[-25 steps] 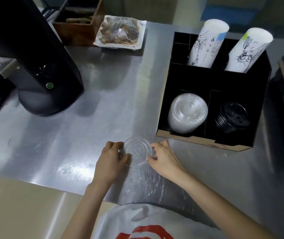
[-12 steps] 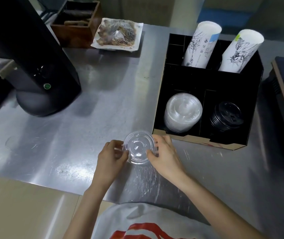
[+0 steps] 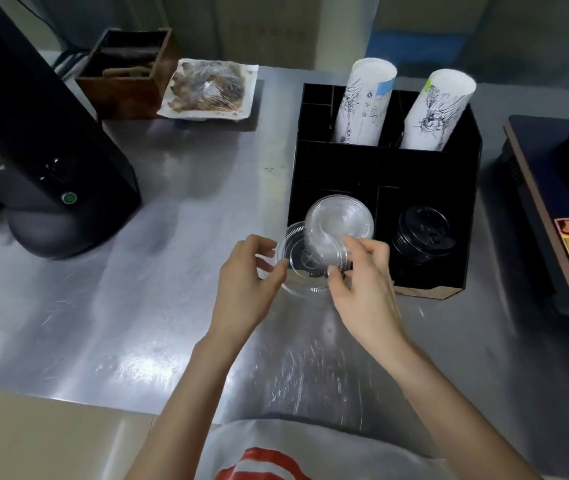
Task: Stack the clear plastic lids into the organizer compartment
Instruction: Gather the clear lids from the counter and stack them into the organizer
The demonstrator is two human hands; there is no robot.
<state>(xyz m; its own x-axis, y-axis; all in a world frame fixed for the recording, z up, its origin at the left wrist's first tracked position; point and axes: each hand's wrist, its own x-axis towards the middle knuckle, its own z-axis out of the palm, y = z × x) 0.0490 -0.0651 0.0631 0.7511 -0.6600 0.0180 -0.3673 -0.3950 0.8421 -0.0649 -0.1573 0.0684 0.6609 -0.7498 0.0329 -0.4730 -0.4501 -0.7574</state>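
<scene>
The right hand (image 3: 362,282) and left hand (image 3: 245,282) pinch one clear lid (image 3: 302,268) by its rim at the organizer's (image 3: 425,168) front; keep it level, centre it over the lid stack (image 3: 340,220).

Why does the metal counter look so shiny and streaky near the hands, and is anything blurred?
Head view: overhead light glares off the steel counter in white streaks. The clear lid between the left hand and right hand is hard to outline against the lid stack. The wide lens bows the organizer and edges; fingers look slightly smeared.
</scene>
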